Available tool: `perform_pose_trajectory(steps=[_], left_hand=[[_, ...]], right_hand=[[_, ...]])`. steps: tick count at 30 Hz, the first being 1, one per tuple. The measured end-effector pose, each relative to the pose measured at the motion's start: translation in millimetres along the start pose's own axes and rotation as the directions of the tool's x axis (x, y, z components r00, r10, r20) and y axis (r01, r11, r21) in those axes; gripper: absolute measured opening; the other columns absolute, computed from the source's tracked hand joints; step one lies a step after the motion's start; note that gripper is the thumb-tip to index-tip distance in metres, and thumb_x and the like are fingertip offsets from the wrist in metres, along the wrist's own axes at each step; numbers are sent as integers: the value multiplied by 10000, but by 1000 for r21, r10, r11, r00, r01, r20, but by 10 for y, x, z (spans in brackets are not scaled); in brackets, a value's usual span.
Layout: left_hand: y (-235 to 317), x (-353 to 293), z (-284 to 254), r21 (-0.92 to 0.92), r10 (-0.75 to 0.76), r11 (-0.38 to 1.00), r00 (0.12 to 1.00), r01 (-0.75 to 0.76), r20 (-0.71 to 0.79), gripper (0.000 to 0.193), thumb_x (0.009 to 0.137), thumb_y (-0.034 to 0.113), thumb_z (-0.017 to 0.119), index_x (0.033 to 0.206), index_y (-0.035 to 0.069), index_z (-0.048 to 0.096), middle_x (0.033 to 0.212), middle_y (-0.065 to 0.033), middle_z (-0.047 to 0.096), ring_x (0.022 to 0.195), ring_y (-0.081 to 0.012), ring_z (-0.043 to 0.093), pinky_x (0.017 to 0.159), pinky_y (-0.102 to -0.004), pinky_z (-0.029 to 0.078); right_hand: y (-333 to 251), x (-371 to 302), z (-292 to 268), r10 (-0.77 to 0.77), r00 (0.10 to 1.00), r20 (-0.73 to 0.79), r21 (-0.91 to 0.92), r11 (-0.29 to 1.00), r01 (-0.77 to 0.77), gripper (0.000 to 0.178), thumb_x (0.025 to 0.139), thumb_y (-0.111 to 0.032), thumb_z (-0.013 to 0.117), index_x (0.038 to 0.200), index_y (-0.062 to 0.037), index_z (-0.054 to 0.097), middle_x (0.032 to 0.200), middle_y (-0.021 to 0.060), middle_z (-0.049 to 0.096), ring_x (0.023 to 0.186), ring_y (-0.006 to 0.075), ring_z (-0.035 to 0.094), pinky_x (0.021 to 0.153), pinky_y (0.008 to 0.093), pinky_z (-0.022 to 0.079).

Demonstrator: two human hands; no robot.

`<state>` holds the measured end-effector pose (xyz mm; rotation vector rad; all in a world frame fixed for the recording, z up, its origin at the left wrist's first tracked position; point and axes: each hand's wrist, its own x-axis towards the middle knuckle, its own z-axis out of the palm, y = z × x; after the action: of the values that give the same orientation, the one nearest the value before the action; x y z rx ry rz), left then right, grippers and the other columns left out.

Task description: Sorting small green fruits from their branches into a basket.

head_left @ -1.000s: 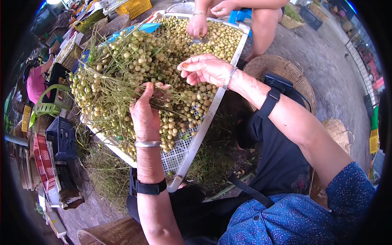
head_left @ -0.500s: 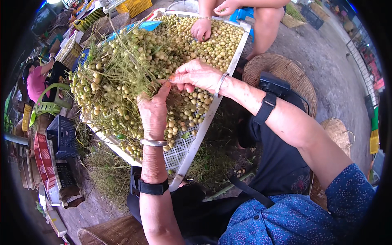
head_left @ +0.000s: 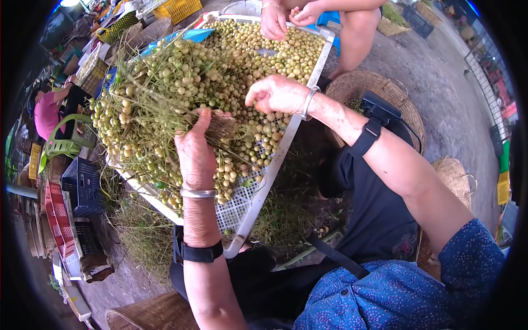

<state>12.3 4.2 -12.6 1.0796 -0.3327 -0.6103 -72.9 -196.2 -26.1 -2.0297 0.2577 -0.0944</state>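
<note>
A white perforated plastic tray (head_left: 263,193) holds a heap of fruit stalks (head_left: 140,118) with small round yellow-green fruits on them. My left hand (head_left: 196,157), at the near side of the heap, is closed around a bunch of thin stems (head_left: 221,124), some blurred by motion. To its right, my right hand (head_left: 281,95) is held over loose fruits (head_left: 300,54), apart from the left. Its fingers are curled in, hiding whatever may be in them.
Across the tray, another person's hands (head_left: 273,25) are over the fruits. A round woven basket (head_left: 393,104) stands to the right, another basket (head_left: 157,313) at the lower left. Cut stalks (head_left: 146,234) lie under the tray; a blue crate (head_left: 83,186) is at left.
My right hand has drawn away from the left, slightly up and to the right. My left hand has shifted left with the stems. The other person's hand has lifted from the fruits.
</note>
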Motion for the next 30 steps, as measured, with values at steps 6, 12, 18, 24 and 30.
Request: perform_pose_trajectory(steps=[6, 12, 18, 24, 30], left_hand=[[-41, 44, -59, -295, -47, 955, 999, 38, -22, 85, 877, 36, 547, 946, -12, 544, 914, -151, 622, 845, -247, 630, 781, -371, 533], [-70, 43, -30, -131, 41, 990, 998, -48, -57, 156, 899, 102, 529, 1010, 2, 572, 971, -114, 634, 893, -212, 616, 783, -340, 513], [-79, 20, -27, 79, 150, 987, 972, -137, -182, 212, 836, 133, 629, 996, 3, 576, 897, -73, 644, 829, -164, 592, 776, -292, 463], [-9, -13, -24, -11, 106, 994, 977, -110, -185, 236, 833, 142, 638, 999, -8, 564, 921, -120, 650, 829, -175, 615, 784, -299, 469], [2, 56, -73, 34, 127, 992, 942, -122, -311, 300, 831, 191, 655, 1034, -17, 580, 1002, -96, 631, 852, -168, 612, 779, -303, 488]], right_hand=[[-172, -78, 166, 50, 919, 392, 666, 673, -321, 433, 887, -216, 579, 1268, -46, 462, 1154, 73, 548, 903, 113, 573, 738, 318, 541], [-177, 6, 440, -1, 957, 289, 493, 857, -149, 262, 831, -172, 615, 1051, -32, 594, 779, 23, 605, 671, 68, 581, 428, 178, 414], [-293, 4, 554, -133, 991, -20, -62, 989, 131, 260, 790, -298, 637, 907, -66, 646, 663, 98, 606, 656, 208, 609, 571, 341, 467], [-284, 18, 509, -138, 990, -7, -499, 859, 116, 320, 801, -439, 587, 882, -138, 657, 729, 148, 612, 745, 319, 611, 700, 405, 460], [-269, 28, 447, -225, 972, 70, -141, 962, 233, 234, 809, -250, 594, 953, -69, 632, 824, 164, 636, 835, 312, 611, 749, 383, 453]])
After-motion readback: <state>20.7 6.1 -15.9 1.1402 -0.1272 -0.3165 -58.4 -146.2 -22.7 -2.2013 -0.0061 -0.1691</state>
